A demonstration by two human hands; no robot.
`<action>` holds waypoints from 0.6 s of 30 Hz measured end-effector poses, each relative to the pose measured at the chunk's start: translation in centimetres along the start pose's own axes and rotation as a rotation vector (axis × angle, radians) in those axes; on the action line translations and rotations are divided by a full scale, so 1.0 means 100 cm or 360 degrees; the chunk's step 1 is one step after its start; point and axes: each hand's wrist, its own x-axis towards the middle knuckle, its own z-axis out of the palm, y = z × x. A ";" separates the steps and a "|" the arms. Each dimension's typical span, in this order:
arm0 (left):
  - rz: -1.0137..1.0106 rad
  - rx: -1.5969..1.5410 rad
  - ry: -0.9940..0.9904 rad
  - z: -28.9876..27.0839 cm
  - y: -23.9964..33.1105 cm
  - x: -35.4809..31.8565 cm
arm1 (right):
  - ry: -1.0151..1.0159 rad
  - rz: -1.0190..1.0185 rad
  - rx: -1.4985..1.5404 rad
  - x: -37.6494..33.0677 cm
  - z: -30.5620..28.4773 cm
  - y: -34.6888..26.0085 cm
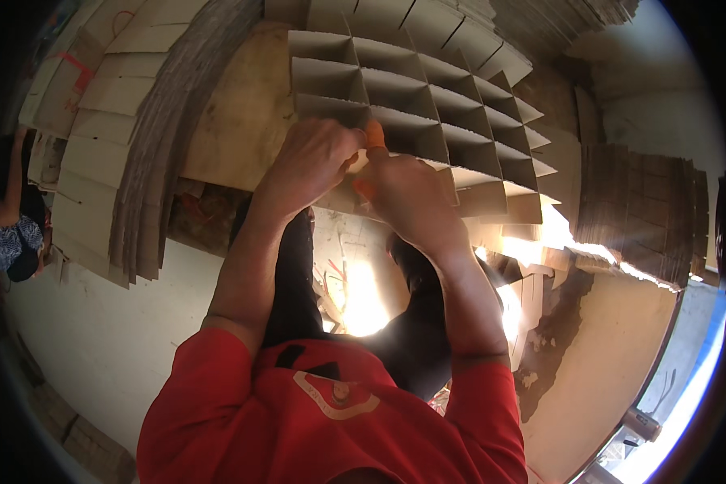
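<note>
Your left hand (313,159) and right hand (411,192) meet, fingers bent, at the near-left edge of the cardboard divider grid (411,133); whether they pinch a strip, I can't tell. The grid lies ahead and rightward, long strips slanting nearer toward your right. Bare worktop (238,109) shows left of it.
</note>
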 end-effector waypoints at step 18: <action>0.0248 0.0192 -0.0034 0.001 0.007 0.065 | 0.0196 0.0362 0.1072 -0.019 -0.055 0.066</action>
